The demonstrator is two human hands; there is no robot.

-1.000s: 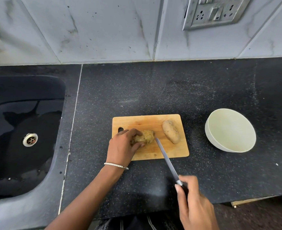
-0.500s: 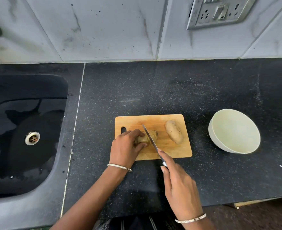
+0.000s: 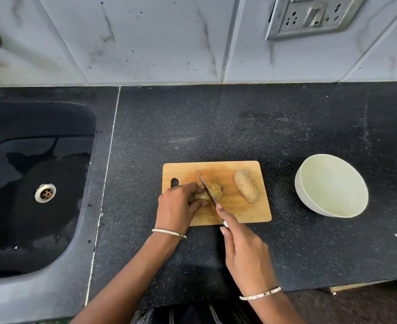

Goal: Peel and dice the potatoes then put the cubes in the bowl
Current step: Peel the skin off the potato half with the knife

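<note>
A wooden cutting board (image 3: 239, 211) lies on the black counter. My left hand (image 3: 177, 208) grips a brown potato (image 3: 216, 191) on the board's left half; my fingers hide its left end. The knife (image 3: 207, 190) is in my right hand (image 3: 244, 251), with its blade laid across that potato and my index finger stretched along the spine. On the right side of the board lies a second, unpeeled potato (image 3: 246, 188). A pale bowl (image 3: 332, 185) with nothing in it stands on the counter to the right of the board.
A black sink (image 3: 29, 183) with a metal drain (image 3: 45, 192) fills the left side. The tiled wall at the back carries a socket plate (image 3: 314, 15). The counter's front edge runs just below my wrists.
My right hand moved forward and left with the knife. The blade went from resting beside the potato to lying across it. My left hand stayed on the potato.
</note>
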